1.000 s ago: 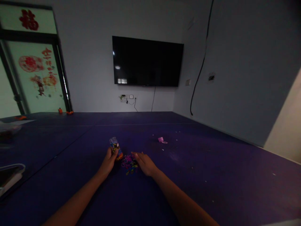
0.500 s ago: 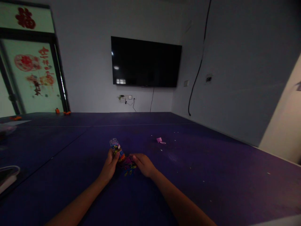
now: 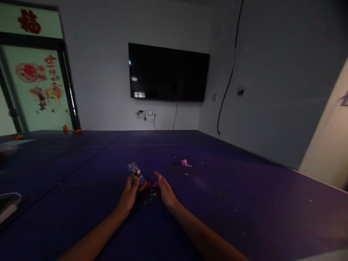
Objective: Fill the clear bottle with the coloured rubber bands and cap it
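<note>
A clear jar (image 3: 133, 169) filled with small colourful pieces lies tilted in my left hand (image 3: 128, 195), its far end pointing up and to the left. Against its near end rests a loose pile of thin coloured loops (image 3: 152, 189), pink, blue and yellow, that look like small rubber bands. My right hand (image 3: 166, 191) stands on edge along the right side of this pile, fingers stretched out and holding nothing. Farther off to the right sits a small pink cap (image 3: 184, 162) with a loop strap.
The purple tabletop (image 3: 108, 232) carries scattered white specks. At the left edge lies a device with a white cable (image 3: 11, 208). Small orange objects (image 3: 77, 131) stand at the far left. A black cable (image 3: 219, 127) hangs down the right wall, beside the mounted television (image 3: 168, 72).
My right hand has straightened its fingers and turned on edge beside the loops, which sit closer together. The jar has shifted slightly toward the right in my left hand.
</note>
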